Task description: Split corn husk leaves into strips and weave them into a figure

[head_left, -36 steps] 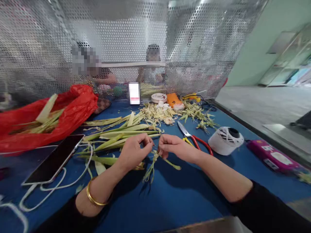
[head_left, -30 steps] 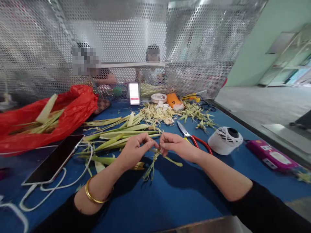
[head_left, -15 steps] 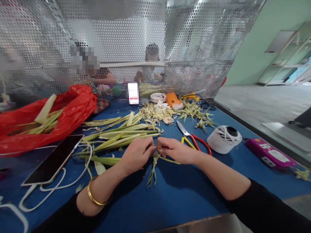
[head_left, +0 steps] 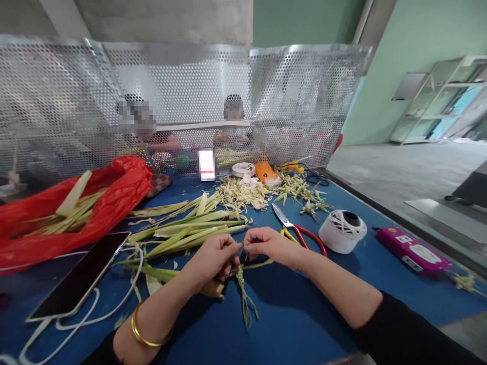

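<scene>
My left hand [head_left: 217, 256] is closed, its thumb and index finger pinched near my right fingertips and its other fingers curled against a strip of green husk. Below those fingers hangs a small braided piece of husk [head_left: 242, 291] with loose ends fanning out at the bottom. My right hand [head_left: 268, 246] is also closed, pinching what looks like a fine pale thread [head_left: 246, 256]. A longer green husk strip [head_left: 262, 263] runs out beneath the right hand. Long husk leaves [head_left: 190, 228] lie just beyond the left hand.
Scissors with red handles [head_left: 304, 235] and a white thread spool [head_left: 342, 231] lie to the right, before a purple packet [head_left: 413, 249]. At left are a red plastic bag [head_left: 125, 177] and a phone [head_left: 79, 276] with white cable. Husk scraps [head_left: 243, 191] and a perforated screen [head_left: 198, 76] stand behind.
My view has tilted upward. The left fingers have opened out somewhat below the pinch, and the hands sit slightly apart with the thread between them. The braided piece's loose ends now swing rightward.
</scene>
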Demonstrator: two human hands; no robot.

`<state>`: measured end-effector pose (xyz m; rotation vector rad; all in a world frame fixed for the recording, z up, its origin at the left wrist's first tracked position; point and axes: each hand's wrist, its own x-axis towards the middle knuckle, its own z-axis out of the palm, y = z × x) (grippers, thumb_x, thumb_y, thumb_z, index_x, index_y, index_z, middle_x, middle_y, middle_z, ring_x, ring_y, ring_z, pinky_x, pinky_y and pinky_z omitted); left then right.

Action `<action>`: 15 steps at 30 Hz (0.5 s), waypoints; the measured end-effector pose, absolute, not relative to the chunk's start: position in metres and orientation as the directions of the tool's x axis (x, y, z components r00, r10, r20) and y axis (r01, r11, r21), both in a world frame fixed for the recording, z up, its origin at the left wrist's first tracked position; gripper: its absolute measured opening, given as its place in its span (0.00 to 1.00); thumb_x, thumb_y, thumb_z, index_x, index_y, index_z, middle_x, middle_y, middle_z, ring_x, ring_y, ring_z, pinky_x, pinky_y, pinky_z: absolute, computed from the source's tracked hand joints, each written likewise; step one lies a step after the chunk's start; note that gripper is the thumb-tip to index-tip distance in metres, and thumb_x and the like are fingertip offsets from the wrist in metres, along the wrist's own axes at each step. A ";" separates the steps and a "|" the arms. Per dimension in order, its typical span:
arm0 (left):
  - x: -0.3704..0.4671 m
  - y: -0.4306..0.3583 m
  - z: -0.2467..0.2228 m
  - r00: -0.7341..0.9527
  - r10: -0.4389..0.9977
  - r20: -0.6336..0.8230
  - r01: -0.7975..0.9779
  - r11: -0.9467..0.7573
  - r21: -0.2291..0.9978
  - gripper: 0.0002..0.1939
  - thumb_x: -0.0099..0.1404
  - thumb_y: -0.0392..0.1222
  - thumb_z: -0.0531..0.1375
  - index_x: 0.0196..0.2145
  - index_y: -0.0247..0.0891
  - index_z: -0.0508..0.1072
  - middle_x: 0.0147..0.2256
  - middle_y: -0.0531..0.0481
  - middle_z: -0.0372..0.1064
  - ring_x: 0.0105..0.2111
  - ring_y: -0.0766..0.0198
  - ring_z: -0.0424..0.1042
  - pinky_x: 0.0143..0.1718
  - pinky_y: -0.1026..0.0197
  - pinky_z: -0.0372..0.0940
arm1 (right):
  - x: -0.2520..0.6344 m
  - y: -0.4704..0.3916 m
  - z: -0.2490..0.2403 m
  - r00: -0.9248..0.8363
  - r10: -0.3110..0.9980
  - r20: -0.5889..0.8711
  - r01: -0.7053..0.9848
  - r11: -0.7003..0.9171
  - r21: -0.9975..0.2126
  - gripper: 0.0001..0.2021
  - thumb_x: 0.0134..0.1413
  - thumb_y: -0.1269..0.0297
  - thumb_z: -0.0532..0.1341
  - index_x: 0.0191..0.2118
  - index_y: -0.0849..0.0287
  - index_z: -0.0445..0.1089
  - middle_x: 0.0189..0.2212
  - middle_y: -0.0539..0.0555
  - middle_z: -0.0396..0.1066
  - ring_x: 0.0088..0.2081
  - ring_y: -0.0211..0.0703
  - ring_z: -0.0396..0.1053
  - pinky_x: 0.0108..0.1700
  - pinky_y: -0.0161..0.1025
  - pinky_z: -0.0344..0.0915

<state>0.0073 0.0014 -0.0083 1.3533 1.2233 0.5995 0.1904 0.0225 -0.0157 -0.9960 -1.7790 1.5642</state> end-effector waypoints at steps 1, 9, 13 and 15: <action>0.007 0.001 -0.009 0.315 0.889 -0.334 0.272 0.253 0.929 0.21 0.53 0.58 0.62 0.24 0.37 0.64 0.19 0.57 0.65 0.13 0.73 0.57 0.17 0.68 0.56 | 0.191 0.022 -0.015 -0.573 0.816 -0.072 0.187 0.044 -0.981 0.08 0.46 0.61 0.62 0.26 0.60 0.65 0.22 0.47 0.64 0.26 0.35 0.62 0.32 0.35 0.59; 0.007 0.002 -0.009 0.244 0.869 -0.432 0.066 0.429 0.901 0.20 0.39 0.45 0.72 0.29 0.33 0.75 0.22 0.51 0.72 0.22 0.69 0.69 0.30 0.63 0.67 | 0.193 0.017 -0.006 -0.603 0.791 -0.108 0.167 -0.007 -0.986 0.11 0.44 0.58 0.65 0.25 0.61 0.67 0.20 0.45 0.61 0.23 0.31 0.57 0.27 0.32 0.56; 0.010 -0.001 -0.006 0.261 0.876 -0.405 0.115 0.388 0.914 0.14 0.43 0.43 0.70 0.28 0.33 0.76 0.22 0.51 0.72 0.22 0.68 0.69 0.31 0.63 0.67 | 0.191 0.016 -0.006 -0.548 0.829 -0.113 0.143 -0.040 -0.989 0.09 0.44 0.61 0.64 0.25 0.62 0.69 0.19 0.45 0.62 0.22 0.31 0.57 0.26 0.32 0.54; 0.012 -0.002 -0.004 0.279 0.876 -0.393 0.162 0.360 0.919 0.10 0.46 0.41 0.68 0.27 0.33 0.76 0.22 0.51 0.72 0.22 0.69 0.69 0.31 0.63 0.67 | 0.190 0.015 -0.007 -0.531 0.840 -0.113 0.128 -0.052 -0.990 0.08 0.43 0.62 0.64 0.25 0.62 0.69 0.19 0.46 0.64 0.22 0.31 0.57 0.26 0.32 0.54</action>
